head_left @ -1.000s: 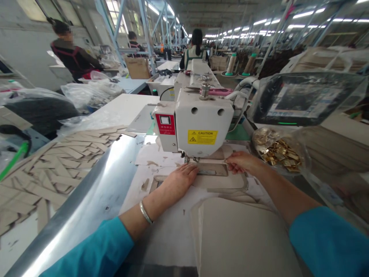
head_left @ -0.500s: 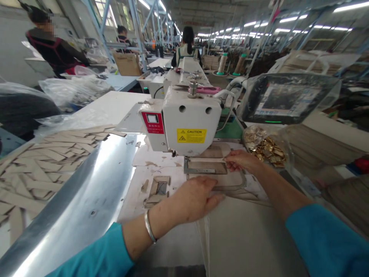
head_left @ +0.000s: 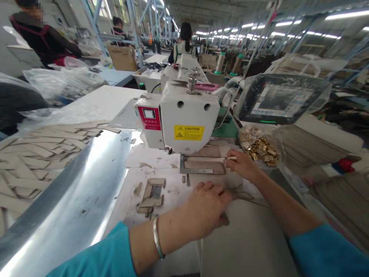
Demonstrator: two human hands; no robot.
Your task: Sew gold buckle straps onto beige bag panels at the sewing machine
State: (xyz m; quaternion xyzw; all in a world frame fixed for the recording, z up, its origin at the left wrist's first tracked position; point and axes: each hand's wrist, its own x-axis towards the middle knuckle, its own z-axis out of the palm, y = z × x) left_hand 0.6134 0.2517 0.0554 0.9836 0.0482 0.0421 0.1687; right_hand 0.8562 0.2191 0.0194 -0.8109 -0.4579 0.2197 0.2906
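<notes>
A white sewing machine [head_left: 188, 115] with a yellow caution label stands ahead of me. Below and just right of its head, a metal clamp frame [head_left: 182, 164] surrounds a narrow beige strip [head_left: 206, 159] over fabric. My right hand [head_left: 238, 163] pinches the strip's right end. Nearer to me, my left hand [head_left: 206, 207] has curled fingers on or just over the beige fabric panel [head_left: 248, 234]; whether it grips the panel's edge is hidden. A small square of beige pieces [head_left: 147, 192] lies on the white work surface to the left.
Many beige strips [head_left: 34, 161] are piled at left beside a shiny metal sheet [head_left: 95, 184]. At right are a plastic-wrapped screen [head_left: 282, 100] and a bag of gold-coloured metal parts [head_left: 263, 150]. People sit farther back.
My left hand has moved right and toward me, with its fingers more curled. The fabric beneath has shifted right and nearer. My right hand still pinches the strip. The view has shifted slightly.
</notes>
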